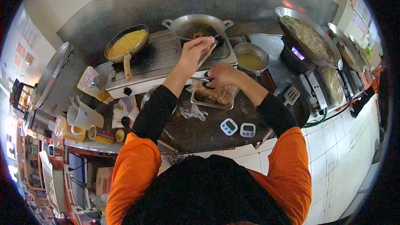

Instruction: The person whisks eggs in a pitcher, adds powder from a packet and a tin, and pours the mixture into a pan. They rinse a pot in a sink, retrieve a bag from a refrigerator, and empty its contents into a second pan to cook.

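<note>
My left hand is raised in front of the two-handled wok, its fingers pinched on a thin, light-coloured item too small to identify. Lower and to the right, my right hand has its fingers wrapped round dark-handled scissors, whose blades point left. Beneath the scissors is a metal tray of brown, shredded-looking food, partly covered by my right hand. Some dark food lies in the wok. Crumpled clear plastic lies at the left of the tray.
On the left burner sits a pan of yellow food. A small pot of liquid and a large filled wok stand to the right. Two timers lie near the front edge, a slotted spatula further right, jugs at left.
</note>
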The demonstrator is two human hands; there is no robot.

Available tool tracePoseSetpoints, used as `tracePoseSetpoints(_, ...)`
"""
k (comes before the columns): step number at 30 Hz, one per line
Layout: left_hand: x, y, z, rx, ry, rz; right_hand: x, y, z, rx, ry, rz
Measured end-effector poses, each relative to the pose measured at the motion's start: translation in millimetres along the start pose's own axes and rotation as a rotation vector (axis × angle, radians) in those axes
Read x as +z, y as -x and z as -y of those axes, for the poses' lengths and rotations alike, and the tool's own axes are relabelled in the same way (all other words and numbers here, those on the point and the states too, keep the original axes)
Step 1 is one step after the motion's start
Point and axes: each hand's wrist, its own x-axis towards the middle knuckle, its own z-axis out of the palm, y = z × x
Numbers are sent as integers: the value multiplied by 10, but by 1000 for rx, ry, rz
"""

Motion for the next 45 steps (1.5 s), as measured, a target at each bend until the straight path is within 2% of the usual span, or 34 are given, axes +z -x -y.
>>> tracePoseSetpoints(3, -53, -28, -157, 146, -39, -48, 7, -18, -11, -75, -16, 16)
tracePoseSetpoints(5, -91, 25, -359, 318, -189, -65, -85, 181, 20, 78, -58, -11)
tracePoseSetpoints(6, -169, 49, -394, 382, -316, -107, -171, 333, 42, 151, -74, -22)
tracePoseSetpoints(8, -357, 107, -445, 502, -572, -198, -276, 732, 10, 276, -144, -183)
tracePoseSetpoints(9, -448, 170, -453, 582, -791, -215, -377, 939, 32, 377, -159, -186)
tracePoseSetpoints(10, -497, 196, -379, 566, -796, -221, -416, 1142, 44, 476, -173, -184)
tracePoseSetpoints(12, -643, 290, -43, 519, -801, -248, -212, 1581, 46, 845, -31, 52)
tracePoseSetpoints(13, -724, 265, 119, 612, -866, -179, 14, 1738, -20, 827, 12, 21)
tracePoseSetpoints(15, -852, 320, 380, 495, -990, -121, 655, 1905, -193, 800, 95, -49)
tracePoseSetpoints(17, -1017, 342, 655, 403, -1090, -11, 971, 1916, -218, 752, 50, -23)
tracePoseSetpoints(20, -1156, 452, 783, -6, -1647, 58, 1012, 1873, -204, 643, -104, -99)
tracePoseSetpoints(21, -1176, 504, 805, 77, -1536, 27, 966, 1811, -169, 597, -170, -142)
tracePoseSetpoints(23, -1183, 587, 829, 243, -1311, -36, 755, 1652, -16, 652, -424, -373)
tracePoseSetpoints(24, -1153, 646, 830, 198, -1226, 1, 672, 1548, 80, 675, -552, -491)
tracePoseSetpoints(26, -1092, 802, 844, 100, -1050, 69, 653, 1347, 215, 578, -517, -557)
tracePoseSetpoints(27, -1023, 842, 853, 151, -1069, 30, 648, 1259, 259, 528, -499, -585)
tracePoseSetpoints(30, -839, 859, 846, 103, -952, -76, 816, 950, 216, 448, -398, -752)
tracePoseSetpoints(31, -840, 853, 866, 167, -1033, -87, 779, 886, 236, 416, -407, -800)
tracePoseSetpoints(33, -873, 826, 900, 305, -1197, -116, 539, 839, 406, 397, -434, -847)
tracePoseSetpoints(35, -818, 877, 880, 252, -773, -223, 466, 867, 465, 418, -451, -879)
tracePoseSetpoints(36, -788, 896, 870, 223, -560, -268, 517, 876, 402, 363, -414, -896)
tracePoseSetpoints(37, -807, 902, 935, 223, -508, -290, 632, 897, 323, 310, -379, -905)
tracePoseSetpoints(38, -794, 955, 936, 224, -698, -263, 689, 910, 313, 257, -344, -911)
tracePoseSetpoints(39, -780, 1010, 928, 226, -889, -233, 749, 918, 337, 283, -421, -787)
tracePoseSetpoints(40, -766, 1036, 905, 236, -1082, -201, 767, 973, 358, 317, -418, -824)
tracePoseSetpoints(41, -795, 1009, 905, 228, -1090, -195, 756, 1007, 326, 339, -408, -874)
tracePoseSetpoints(43, -1007, 891, 1122, 291, -806, -292, 728, 1061, 281, 425, -426, -947)
tracePoseSetpoints(44, -1078, 937, 1229, 302, -662, -337, 761, 1058, 278, 397, -404, -920)
tracePoseSetpoints(45, -764, 1070, 840, 172, -598, -289, 799, 1044, 269, 372, -383, -891)
